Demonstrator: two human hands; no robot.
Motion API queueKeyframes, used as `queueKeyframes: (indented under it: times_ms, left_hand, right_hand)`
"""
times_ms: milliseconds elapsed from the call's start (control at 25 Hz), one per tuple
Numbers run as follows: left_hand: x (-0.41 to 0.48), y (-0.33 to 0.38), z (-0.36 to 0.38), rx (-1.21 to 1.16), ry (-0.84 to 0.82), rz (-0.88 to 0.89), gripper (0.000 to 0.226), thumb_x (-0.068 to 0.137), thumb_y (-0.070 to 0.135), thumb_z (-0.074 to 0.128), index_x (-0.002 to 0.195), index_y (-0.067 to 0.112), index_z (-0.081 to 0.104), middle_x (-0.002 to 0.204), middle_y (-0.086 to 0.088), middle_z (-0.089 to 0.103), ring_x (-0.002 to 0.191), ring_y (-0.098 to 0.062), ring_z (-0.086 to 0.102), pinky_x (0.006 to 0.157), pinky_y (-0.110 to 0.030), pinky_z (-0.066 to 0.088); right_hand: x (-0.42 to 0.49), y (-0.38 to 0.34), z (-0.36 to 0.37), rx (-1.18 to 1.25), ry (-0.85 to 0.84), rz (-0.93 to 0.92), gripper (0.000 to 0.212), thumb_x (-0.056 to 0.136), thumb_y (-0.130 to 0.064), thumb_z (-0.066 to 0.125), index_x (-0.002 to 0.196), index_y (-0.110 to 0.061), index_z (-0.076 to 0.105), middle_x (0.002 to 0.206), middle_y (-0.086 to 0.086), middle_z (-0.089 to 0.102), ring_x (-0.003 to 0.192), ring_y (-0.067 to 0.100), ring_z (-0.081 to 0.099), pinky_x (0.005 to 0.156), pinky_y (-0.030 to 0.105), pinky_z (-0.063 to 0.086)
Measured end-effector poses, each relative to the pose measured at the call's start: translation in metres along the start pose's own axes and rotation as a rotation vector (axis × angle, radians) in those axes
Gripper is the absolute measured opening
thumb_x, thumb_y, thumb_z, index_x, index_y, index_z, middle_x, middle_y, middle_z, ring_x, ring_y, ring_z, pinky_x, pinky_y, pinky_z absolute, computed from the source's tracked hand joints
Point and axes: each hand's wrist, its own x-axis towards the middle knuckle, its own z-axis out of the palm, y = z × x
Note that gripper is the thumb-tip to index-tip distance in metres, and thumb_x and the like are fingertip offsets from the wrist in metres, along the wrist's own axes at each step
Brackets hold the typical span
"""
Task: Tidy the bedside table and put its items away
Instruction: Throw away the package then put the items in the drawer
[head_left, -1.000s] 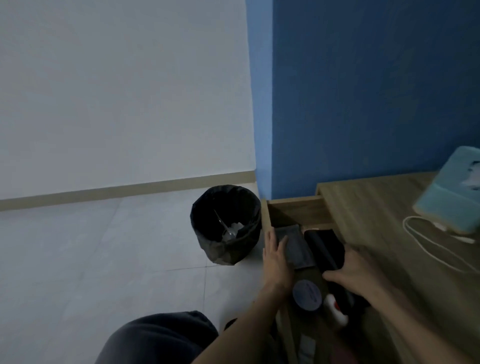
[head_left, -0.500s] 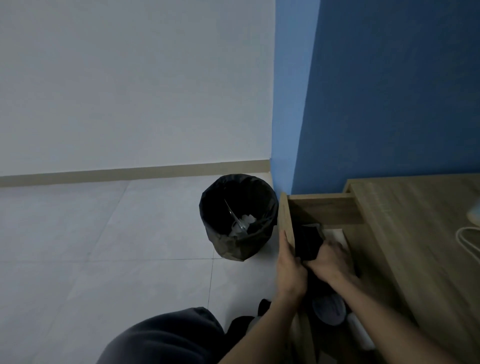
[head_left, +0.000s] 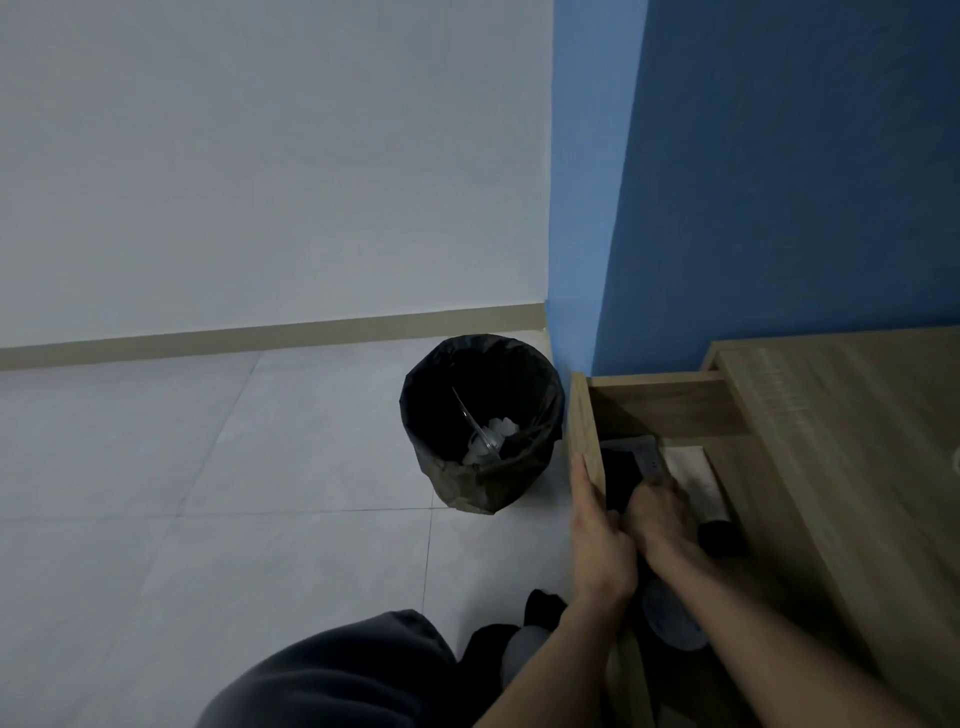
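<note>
The wooden bedside table (head_left: 852, 415) fills the right side, with its drawer (head_left: 584, 431) pulled out toward the left. My left hand (head_left: 597, 535) grips the drawer's front panel from outside. My right hand (head_left: 657, 512) reaches inside the drawer and is closed on a black flat item (head_left: 621, 475) standing against the front panel. Behind it lies a grey case (head_left: 649, 452). A white sheet (head_left: 693, 475), a dark round thing (head_left: 719, 535) and a grey round lid (head_left: 670, 618) also lie in the drawer.
A bin lined with a black bag (head_left: 480, 421) stands on the tiled floor just left of the drawer, with a clear bottle and white scraps inside. A blue wall rises behind the table. My knee (head_left: 332, 675) is at the bottom.
My right hand has carried the black item from the drawer's middle to its front panel, beside my left hand. The view has swung left, so the tissue box and cable are out of sight.
</note>
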Motion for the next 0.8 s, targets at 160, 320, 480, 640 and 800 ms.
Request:
queueKeyframes:
  times_ms: [160, 320, 480, 640, 800]
  left_hand:
    - [0.001, 0.001, 0.001, 0.006, 0.009, 0.007, 0.082, 0.085, -0.013, 0.034, 0.151, 0.026, 0.003, 0.153, -0.001, 0.030, 0.137, -0.010, 0.031, 0.102, -0.010, 0.024]
    - [-0.002, 0.003, 0.000, 0.025, -0.009, -0.004, 0.078, 0.089, -0.010, 0.034, 0.151, 0.027, 0.005, 0.152, -0.005, 0.034, 0.137, -0.015, 0.035, 0.101, -0.014, 0.029]
    - [-0.001, 0.007, -0.002, 0.007, -0.039, -0.040, 0.076, 0.091, -0.008, 0.034, 0.151, 0.030, 0.005, 0.151, -0.006, 0.033, 0.136, -0.019, 0.036, 0.109, -0.026, 0.034]
    - [-0.006, 0.012, 0.001, 0.018, -0.078, -0.073, 0.074, 0.093, -0.007, 0.033, 0.151, 0.029, 0.004, 0.152, -0.006, 0.032, 0.138, -0.022, 0.034, 0.109, -0.035, 0.034]
    - [-0.009, 0.005, 0.006, 0.049, -0.059, -0.058, 0.069, 0.093, -0.003, 0.039, 0.151, 0.022, 0.010, 0.146, -0.009, 0.040, 0.132, -0.026, 0.041, 0.102, -0.033, 0.038]
  right_hand:
    - [-0.004, 0.004, -0.005, 0.088, -0.037, 0.008, 0.069, 0.083, -0.040, 0.056, 0.138, -0.006, 0.031, 0.142, 0.017, 0.037, 0.127, 0.032, 0.040, 0.095, 0.036, 0.042]
    - [-0.013, 0.016, -0.020, 0.289, 0.033, -0.097, 0.058, 0.081, -0.042, 0.057, 0.129, -0.013, 0.045, 0.124, 0.015, 0.055, 0.110, 0.032, 0.054, 0.085, 0.034, 0.048]
    - [-0.038, 0.046, -0.058, 0.471, 0.324, -0.209, 0.041, 0.084, -0.026, 0.060, 0.121, -0.011, 0.051, 0.117, 0.010, 0.060, 0.105, 0.027, 0.056, 0.077, 0.025, 0.039]
    - [-0.077, 0.114, -0.076, 0.287, 0.615, -0.223, 0.039, 0.083, -0.017, 0.060, 0.121, -0.010, 0.053, 0.126, 0.014, 0.052, 0.114, 0.030, 0.048, 0.087, 0.036, 0.040]
    - [-0.085, 0.184, -0.064, 0.045, 0.638, 0.014, 0.056, 0.083, -0.037, 0.039, 0.120, 0.003, 0.054, 0.129, 0.027, 0.052, 0.118, 0.042, 0.048, 0.092, 0.049, 0.042]
